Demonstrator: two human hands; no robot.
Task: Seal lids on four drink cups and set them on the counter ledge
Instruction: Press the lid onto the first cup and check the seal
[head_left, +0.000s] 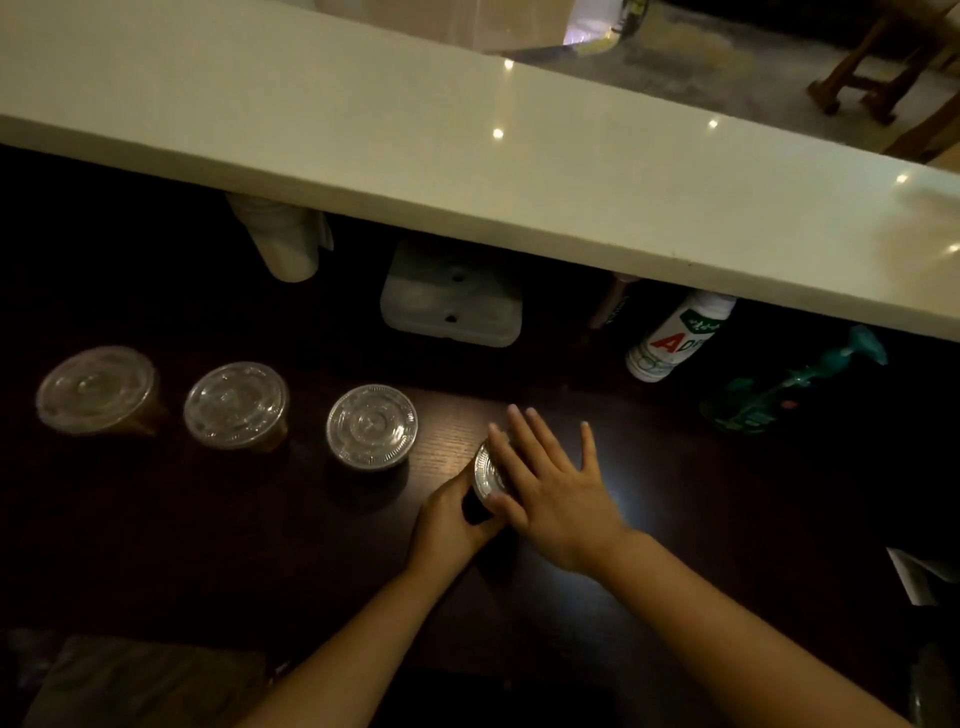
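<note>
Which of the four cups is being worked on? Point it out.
The rightmost cup, nearest the person: the left hand grips its side while the right hand presses on its lid. The other three stand untouched to its left.

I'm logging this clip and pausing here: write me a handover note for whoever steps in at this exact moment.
Left hand: grip wrapped around the side of the fourth cup, steadying it on the dark worktop.
Right hand: open, palm flat on that cup's clear lid, pressing down.
Three other cups, left cup, second cup and third cup, stand in a row to the left with lids on.
Done: three cups appear lidded; whether each is fully snapped shut cannot be told.
Left: finish sealing the fourth, then move all four up to the white counter ledge, which holds no cups yet.
</note>
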